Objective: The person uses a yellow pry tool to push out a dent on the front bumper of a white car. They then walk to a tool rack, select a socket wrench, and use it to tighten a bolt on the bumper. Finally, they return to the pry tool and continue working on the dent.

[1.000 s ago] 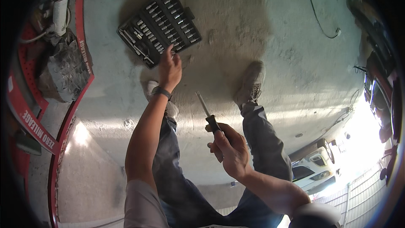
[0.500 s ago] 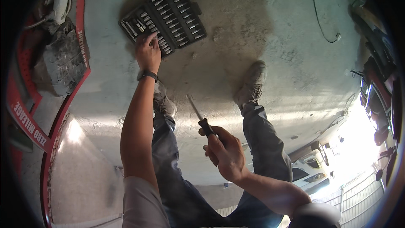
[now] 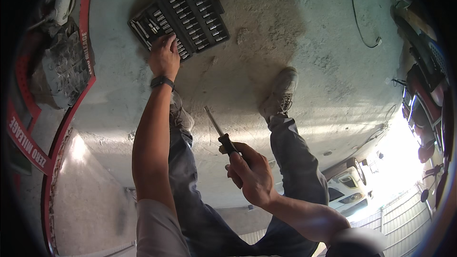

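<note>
- Your left hand [image 3: 164, 56] is stretched far forward and down, fingers spread and laid on the near edge of the bit case [image 3: 180, 18]. It touches the rows there, yet whether a bit is pinched between the fingertips cannot be told; nothing is plainly lifted.
- The case lies open and flat on the concrete floor [image 3: 295, 52], its rows of silver bits facing up, so every piece can be seen and reached from above.
- Your right hand [image 3: 251, 173] is clenched around the black handle of a screwdriver [image 3: 220, 131], held back near your lap. The shaft points up and away towards the case, its tip clear of the floor and of your legs.
- Held that way, the driver stays ready and out of the way of the reaching arm; it is well apart from the case.
- Your shoes [image 3: 280, 93] are planted on the floor either side of the driver, and the left arm crosses over the left knee.
- A black watch [image 3: 162, 82] sits on the left wrist.
- A red bumper panel [image 3: 52, 128] curves along the left side, and a thin cable [image 3: 354, 16] trails across the floor at upper right, well away from both hands.
</note>
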A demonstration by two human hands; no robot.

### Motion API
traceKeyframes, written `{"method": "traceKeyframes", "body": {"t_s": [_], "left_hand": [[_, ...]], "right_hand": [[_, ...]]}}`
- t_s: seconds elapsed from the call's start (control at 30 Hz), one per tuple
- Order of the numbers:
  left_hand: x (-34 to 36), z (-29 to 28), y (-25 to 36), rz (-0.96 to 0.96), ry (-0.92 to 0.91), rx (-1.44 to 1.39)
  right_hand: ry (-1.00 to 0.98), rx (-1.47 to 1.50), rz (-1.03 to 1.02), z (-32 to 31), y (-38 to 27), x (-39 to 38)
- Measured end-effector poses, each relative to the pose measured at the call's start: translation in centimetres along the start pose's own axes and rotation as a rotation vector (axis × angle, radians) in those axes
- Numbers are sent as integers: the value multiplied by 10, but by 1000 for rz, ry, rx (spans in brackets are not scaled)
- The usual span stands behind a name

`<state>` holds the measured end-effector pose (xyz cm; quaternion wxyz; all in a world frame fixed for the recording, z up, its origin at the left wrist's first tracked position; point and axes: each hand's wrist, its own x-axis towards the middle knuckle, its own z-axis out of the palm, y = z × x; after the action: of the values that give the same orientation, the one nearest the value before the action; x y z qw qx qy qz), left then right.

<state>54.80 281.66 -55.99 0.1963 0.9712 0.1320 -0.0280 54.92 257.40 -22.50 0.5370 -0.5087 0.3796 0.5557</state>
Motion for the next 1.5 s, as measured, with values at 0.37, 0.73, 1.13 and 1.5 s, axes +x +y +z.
{"method": "traceKeyframes", "body": {"t_s": [0.37, 0.73, 1.13, 1.5], "left_hand": [[4, -1, 3, -63, -37, 118], [-12, -3, 3, -173, -18, 32], [-7, 35, 2, -636, 103, -355], [-6, 38, 6, -773, 127, -382]], "right_hand": [[28, 19, -41, 0, 5, 1], [20, 56, -31, -2, 6, 3], [23, 60, -49, -7, 10, -1], [-1, 42, -40, -14, 6, -2]]}}
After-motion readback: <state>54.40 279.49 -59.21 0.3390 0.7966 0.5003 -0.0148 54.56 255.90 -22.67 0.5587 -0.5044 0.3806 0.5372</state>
